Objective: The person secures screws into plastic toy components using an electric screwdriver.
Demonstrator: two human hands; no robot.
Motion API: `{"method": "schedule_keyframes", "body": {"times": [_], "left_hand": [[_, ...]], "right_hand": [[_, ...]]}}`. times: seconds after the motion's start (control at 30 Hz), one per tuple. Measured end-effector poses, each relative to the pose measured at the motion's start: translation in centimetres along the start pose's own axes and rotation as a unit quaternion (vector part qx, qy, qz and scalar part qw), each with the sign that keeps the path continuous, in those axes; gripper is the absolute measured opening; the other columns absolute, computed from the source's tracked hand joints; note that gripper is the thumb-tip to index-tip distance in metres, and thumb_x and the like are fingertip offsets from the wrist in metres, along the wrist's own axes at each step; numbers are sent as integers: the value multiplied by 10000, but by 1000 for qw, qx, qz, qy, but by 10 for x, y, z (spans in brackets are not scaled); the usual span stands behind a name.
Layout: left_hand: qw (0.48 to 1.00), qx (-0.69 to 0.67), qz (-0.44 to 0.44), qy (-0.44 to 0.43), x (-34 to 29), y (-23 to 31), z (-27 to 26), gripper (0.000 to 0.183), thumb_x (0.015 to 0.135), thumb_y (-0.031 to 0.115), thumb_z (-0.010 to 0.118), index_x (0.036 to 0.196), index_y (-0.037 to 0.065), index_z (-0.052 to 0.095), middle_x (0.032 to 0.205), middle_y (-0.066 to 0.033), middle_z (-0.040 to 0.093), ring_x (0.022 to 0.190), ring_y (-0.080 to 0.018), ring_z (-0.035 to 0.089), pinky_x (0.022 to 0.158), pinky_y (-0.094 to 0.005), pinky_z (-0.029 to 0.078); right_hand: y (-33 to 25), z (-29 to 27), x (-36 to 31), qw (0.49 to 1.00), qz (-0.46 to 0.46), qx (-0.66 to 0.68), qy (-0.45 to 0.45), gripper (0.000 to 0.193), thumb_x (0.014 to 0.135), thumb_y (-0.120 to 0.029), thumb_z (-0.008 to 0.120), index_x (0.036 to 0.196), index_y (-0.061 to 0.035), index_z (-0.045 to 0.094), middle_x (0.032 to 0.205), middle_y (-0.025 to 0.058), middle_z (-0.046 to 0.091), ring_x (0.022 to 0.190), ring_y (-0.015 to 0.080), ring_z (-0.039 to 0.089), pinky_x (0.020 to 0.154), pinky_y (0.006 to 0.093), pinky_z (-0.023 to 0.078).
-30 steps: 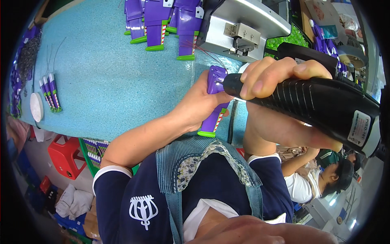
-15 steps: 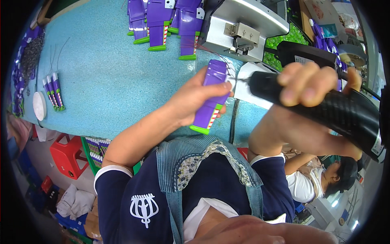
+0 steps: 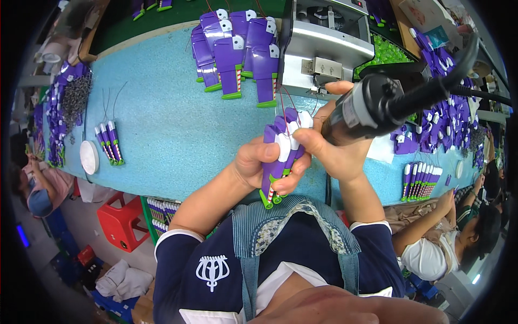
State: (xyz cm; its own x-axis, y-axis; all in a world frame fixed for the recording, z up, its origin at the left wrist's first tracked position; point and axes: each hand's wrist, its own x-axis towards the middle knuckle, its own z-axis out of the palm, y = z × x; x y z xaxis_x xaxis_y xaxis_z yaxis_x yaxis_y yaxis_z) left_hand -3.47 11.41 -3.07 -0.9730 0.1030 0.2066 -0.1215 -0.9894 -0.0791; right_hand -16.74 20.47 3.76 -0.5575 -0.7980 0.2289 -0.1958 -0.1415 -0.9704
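My left hand (image 3: 249,163) is closed around a small bunch of purple plastic toy wings (image 3: 269,175) with white tops, green ends and red-white stripes, held upright and edge-on before my chest. Thin dark red wires rise from their tops. My right hand (image 3: 341,159) keeps hold of a black corded electric screwdriver (image 3: 359,110), its cable end turned up and its tip hidden. With its thumb the right hand presses the white tops of the bunch. Beyond lies a pile of similar wings (image 3: 232,51) with wires.
A silver machine (image 3: 324,54) stands at the back, beside a bin of green parts (image 3: 382,56). On the left of the blue table (image 3: 162,140) are three assembled wings (image 3: 109,141) and a white disc (image 3: 89,157). A co-worker (image 3: 437,243) sits at the right.
One wing lay flat in my left hand; now several are gripped edge-on. My right hand has turned the screwdriver's tip away and come in to touch the bunch. The view has shifted.
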Motion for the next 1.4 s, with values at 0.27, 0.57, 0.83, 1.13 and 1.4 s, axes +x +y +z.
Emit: {"method": "schedule_keyframes", "body": {"times": [0.27, 0.57, 0.83, 1.13, 1.4], "left_hand": [[999, -4, 30, 18, 3, 5, 10, 561, 837, 346, 667, 1134, -82, 455, 914, -192, 566, 578, -231, 604, 506, -361, 521], [485, 722, 237, 434, 47, 109, 39, 526, 838, 434, 675, 1063, -29, 565, 901, -100, 667, 802, -210, 653, 748, -320, 509], [153, 827, 402, 361, 48, 118, 23, 535, 779, 239, 763, 1161, -58, 534, 967, -196, 662, 725, -248, 682, 650, -324, 529], [-90, 681, 227, 690, -230, 200, 84, 617, 740, 366, 740, 1157, -59, 578, 1145, -270, 595, 1074, -387, 575, 921, -414, 457], [183, 574, 199, 773, -294, 228, 82, 784, 720, 320, 792, 1295, -79, 437, 1126, -222, 594, 911, -263, 627, 757, -344, 515]], "right_hand": [[9, -5, 1, 997, -5, 75, 11, 999, 587, -273, 917, 1318, 54, 319, 654, 7, 551, 580, 74, 515, 541, 189, 390], [1, -17, 9, 997, 24, 34, 68, 803, 728, -238, 812, 1305, 70, 347, 664, 20, 563, 563, 84, 528, 537, 190, 402], [7, -10, 6, 995, 20, 50, 79, 736, 780, -234, 756, 1301, 83, 344, 649, 26, 562, 548, 92, 527, 528, 204, 403], [11, -12, 14, 996, 24, 30, 83, 779, 792, -317, 751, 1279, 124, 333, 613, 36, 530, 527, 110, 509, 555, 193, 390], [10, 2, 13, 997, 30, 39, 66, 745, 793, -278, 747, 1284, 113, 347, 621, 42, 535, 523, 110, 506, 539, 200, 390]]}}
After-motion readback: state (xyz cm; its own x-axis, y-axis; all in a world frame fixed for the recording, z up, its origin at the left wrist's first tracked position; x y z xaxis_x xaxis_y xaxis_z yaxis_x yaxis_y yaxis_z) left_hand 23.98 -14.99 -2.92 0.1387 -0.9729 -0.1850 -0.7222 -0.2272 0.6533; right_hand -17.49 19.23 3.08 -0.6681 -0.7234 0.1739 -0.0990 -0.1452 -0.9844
